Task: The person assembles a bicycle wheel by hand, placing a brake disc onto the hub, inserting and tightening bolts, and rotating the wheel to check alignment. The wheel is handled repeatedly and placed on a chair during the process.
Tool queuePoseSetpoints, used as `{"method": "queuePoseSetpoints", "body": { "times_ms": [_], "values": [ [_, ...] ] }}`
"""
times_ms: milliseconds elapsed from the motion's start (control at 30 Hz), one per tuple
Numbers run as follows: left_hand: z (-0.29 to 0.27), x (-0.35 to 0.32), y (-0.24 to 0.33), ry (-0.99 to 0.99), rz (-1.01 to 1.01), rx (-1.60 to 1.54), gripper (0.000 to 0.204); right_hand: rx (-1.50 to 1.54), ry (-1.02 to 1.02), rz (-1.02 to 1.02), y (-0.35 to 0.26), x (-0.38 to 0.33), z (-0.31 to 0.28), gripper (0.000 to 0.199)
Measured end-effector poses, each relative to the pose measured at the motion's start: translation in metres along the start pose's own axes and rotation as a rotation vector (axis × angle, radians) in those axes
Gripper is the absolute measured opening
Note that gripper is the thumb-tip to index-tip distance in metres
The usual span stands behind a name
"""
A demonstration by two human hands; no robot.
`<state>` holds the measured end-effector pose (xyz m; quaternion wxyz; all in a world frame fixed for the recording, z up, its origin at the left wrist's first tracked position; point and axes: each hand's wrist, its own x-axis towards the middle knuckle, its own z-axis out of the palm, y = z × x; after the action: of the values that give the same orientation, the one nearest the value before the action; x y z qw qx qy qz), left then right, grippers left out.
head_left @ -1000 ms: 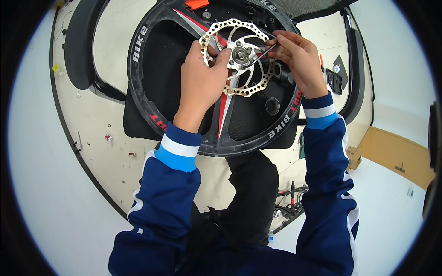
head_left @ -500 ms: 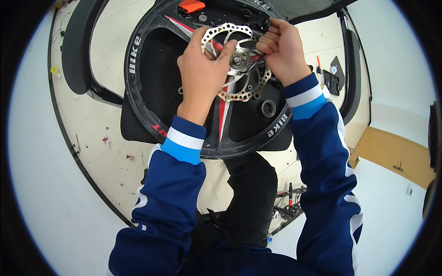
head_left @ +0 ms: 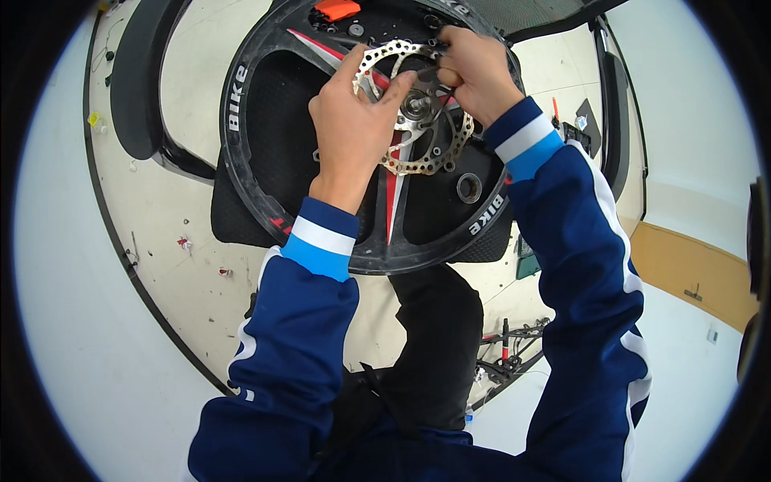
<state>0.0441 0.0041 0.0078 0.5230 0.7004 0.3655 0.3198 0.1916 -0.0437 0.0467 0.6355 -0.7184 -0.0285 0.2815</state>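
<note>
The left hand [head_left: 353, 128] pressed flat on the brake disc [head_left: 418, 108], grip open. The right hand [head_left: 474, 72], at one o'clock from the hub [head_left: 415, 103], pinched a small tool [head_left: 434, 74] shut.

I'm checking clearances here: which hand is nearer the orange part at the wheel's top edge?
Left. The left hand lies just below the orange part; the right hand is farther off to its right.

Navy jacket sleeves, white side stripes, light-blue and white banded cuffs, black trousers, bare hands
</note>
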Motion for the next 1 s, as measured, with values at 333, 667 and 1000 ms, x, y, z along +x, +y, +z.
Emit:
{"method": "queuePoseSetpoints", "body": {
  "times_ms": [333,667,1000],
  "values": [
    [0.001,0.006,-0.006,-0.026,0.126,-0.102,0.062,-0.299,-0.261,-0.062,-0.018,-0.02,0.029,0.016],
    [0.004,0.001,-0.001,-0.035,0.035,-0.086,0.06,0.301,-0.058,0.088,-0.005,-0.019,-0.028,0.034],
    [0.0,0.001,0.004,-0.085,-0.007,-0.051,0.063,0.488,-0.039,0.026,-0.021,-0.006,-0.047,0.04]
  ]
}}
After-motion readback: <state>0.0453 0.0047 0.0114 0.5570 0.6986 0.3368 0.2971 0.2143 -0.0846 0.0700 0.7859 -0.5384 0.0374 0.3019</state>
